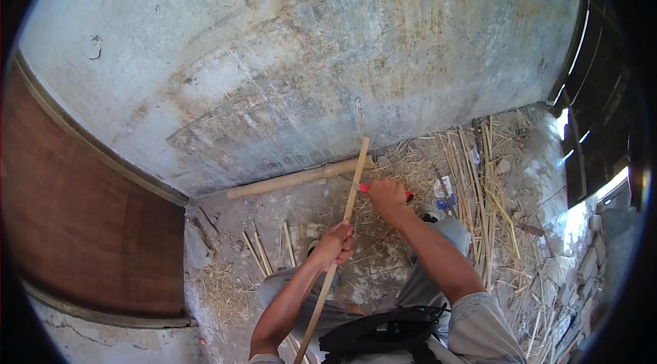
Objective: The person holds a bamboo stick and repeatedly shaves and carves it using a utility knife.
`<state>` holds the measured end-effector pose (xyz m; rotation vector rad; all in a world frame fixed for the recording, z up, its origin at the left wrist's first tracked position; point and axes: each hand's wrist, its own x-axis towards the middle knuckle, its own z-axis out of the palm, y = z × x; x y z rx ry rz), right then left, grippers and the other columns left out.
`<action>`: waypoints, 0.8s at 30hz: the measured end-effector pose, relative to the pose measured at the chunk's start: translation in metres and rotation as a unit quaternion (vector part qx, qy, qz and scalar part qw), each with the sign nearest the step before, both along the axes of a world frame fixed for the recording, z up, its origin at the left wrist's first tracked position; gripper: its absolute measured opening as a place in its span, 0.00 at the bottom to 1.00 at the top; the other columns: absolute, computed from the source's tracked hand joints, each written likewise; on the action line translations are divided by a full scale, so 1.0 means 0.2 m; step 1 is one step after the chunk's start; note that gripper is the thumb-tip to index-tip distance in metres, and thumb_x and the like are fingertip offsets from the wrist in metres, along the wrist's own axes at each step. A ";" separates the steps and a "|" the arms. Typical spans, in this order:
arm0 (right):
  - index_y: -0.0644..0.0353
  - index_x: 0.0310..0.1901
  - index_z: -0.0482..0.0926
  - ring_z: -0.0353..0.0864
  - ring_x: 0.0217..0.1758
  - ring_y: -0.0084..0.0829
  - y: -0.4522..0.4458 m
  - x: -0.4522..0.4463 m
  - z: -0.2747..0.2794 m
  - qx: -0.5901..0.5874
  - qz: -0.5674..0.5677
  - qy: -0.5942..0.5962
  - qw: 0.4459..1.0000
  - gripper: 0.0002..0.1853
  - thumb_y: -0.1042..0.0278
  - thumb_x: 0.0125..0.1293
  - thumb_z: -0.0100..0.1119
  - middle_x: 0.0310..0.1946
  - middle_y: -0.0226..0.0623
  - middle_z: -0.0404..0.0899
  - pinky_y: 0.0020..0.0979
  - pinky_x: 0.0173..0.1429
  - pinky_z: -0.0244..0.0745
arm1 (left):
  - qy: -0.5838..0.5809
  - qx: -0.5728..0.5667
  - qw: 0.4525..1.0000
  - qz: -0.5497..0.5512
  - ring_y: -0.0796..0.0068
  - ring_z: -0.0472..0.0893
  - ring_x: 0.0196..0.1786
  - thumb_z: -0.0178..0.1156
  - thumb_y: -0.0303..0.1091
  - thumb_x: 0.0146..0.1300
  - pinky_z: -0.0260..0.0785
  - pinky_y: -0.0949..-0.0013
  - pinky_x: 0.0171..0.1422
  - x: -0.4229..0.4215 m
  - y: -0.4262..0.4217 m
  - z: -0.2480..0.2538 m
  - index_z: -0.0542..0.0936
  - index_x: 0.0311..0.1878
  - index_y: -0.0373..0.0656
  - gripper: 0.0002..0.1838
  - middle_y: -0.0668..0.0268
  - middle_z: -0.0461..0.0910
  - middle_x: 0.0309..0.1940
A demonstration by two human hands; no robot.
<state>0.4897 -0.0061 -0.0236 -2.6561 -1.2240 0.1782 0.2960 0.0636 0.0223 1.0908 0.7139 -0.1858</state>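
Head view: landmark is the thick pole (291, 181) lying along the foot of the wall (328, 56). From my remote station I note 1 long bamboo strip (358, 167), its upper end crossing the pole's right end in view, its length slanting away from the pole, down the frame. The left hand (333, 244), below the pole, is closed around the strip; I judge this steadies it and leaves the upper stretch exposed. The right hand (387, 196), just below and right of the pole's right end, is wrapped round a red-handled tool (364, 188) at the strip's side, presumably for control; I cannot tell whether its edge touches. Loose strips (482, 210) lie right of the pole, perhaps to spare working space.
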 end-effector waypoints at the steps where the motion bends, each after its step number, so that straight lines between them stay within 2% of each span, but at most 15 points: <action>1: 0.58 0.36 0.85 0.87 0.41 0.46 0.00 0.00 0.01 -0.005 -0.005 0.007 1.000 0.09 0.68 0.64 0.55 0.37 0.46 0.85 0.44 0.45 0.81 | -0.004 -0.002 1.000 -0.001 0.87 0.53 0.14 0.40 0.52 0.78 0.40 0.76 0.14 0.00 0.00 0.00 0.63 0.34 0.52 0.18 0.77 0.56 0.18; 8: 0.59 0.36 0.85 0.87 0.41 0.45 0.02 0.00 0.02 0.000 -0.005 0.007 1.000 0.10 0.67 0.64 0.55 0.34 0.46 0.85 0.44 0.44 0.82 | 0.013 0.001 1.000 0.011 0.88 0.54 0.14 0.42 0.52 0.77 0.41 0.76 0.14 0.00 -0.01 0.03 0.63 0.34 0.52 0.18 0.76 0.59 0.19; 11: 0.56 0.38 0.86 0.88 0.42 0.43 0.03 0.00 0.03 -0.009 -0.007 0.008 1.000 0.09 0.68 0.65 0.56 0.38 0.44 0.86 0.43 0.44 0.83 | 0.010 0.018 1.000 0.018 0.88 0.54 0.14 0.42 0.52 0.77 0.41 0.76 0.13 0.01 -0.02 0.02 0.64 0.34 0.52 0.18 0.76 0.59 0.19; 14: 0.59 0.37 0.85 0.87 0.43 0.46 0.03 0.01 0.02 -0.003 0.002 0.029 1.000 0.10 0.67 0.64 0.55 0.38 0.47 0.85 0.45 0.46 0.82 | 0.014 0.037 0.999 0.019 0.86 0.52 0.14 0.39 0.50 0.78 0.40 0.75 0.13 0.01 -0.03 0.03 0.64 0.34 0.51 0.17 0.75 0.58 0.19; 16: 0.56 0.41 0.85 0.87 0.45 0.43 0.04 0.03 -0.01 -0.011 -0.019 0.007 1.000 0.09 0.68 0.65 0.56 0.42 0.46 0.84 0.41 0.44 0.84 | 0.020 0.034 0.999 0.010 0.86 0.52 0.14 0.39 0.49 0.78 0.39 0.75 0.13 0.00 -0.03 0.03 0.64 0.34 0.51 0.17 0.74 0.59 0.19; 18: 0.57 0.44 0.84 0.86 0.49 0.44 0.01 0.18 -0.07 0.012 -0.138 0.073 0.988 0.10 0.67 0.66 0.56 0.45 0.47 0.84 0.42 0.49 0.82 | 0.021 0.012 1.000 -0.019 0.87 0.53 0.14 0.39 0.50 0.78 0.40 0.76 0.13 -0.04 -0.10 0.02 0.64 0.34 0.51 0.17 0.75 0.59 0.18; 20: 0.59 0.45 0.83 0.85 0.50 0.47 -0.07 0.32 0.04 0.028 -0.191 0.086 0.977 0.11 0.67 0.67 0.55 0.46 0.49 0.83 0.45 0.53 0.81 | 0.029 -0.005 0.998 -0.050 0.87 0.53 0.14 0.39 0.51 0.78 0.40 0.76 0.13 -0.11 -0.14 0.02 0.64 0.34 0.52 0.17 0.77 0.58 0.18; 24: 0.60 0.45 0.83 0.85 0.50 0.49 -0.19 0.42 0.04 0.039 -0.210 0.066 0.975 0.11 0.66 0.65 0.57 0.46 0.51 0.83 0.46 0.55 0.79 | -0.023 -0.051 0.995 -0.081 0.87 0.50 0.15 0.37 0.52 0.79 0.39 0.76 0.15 -0.14 -0.11 0.01 0.64 0.35 0.52 0.18 0.78 0.54 0.18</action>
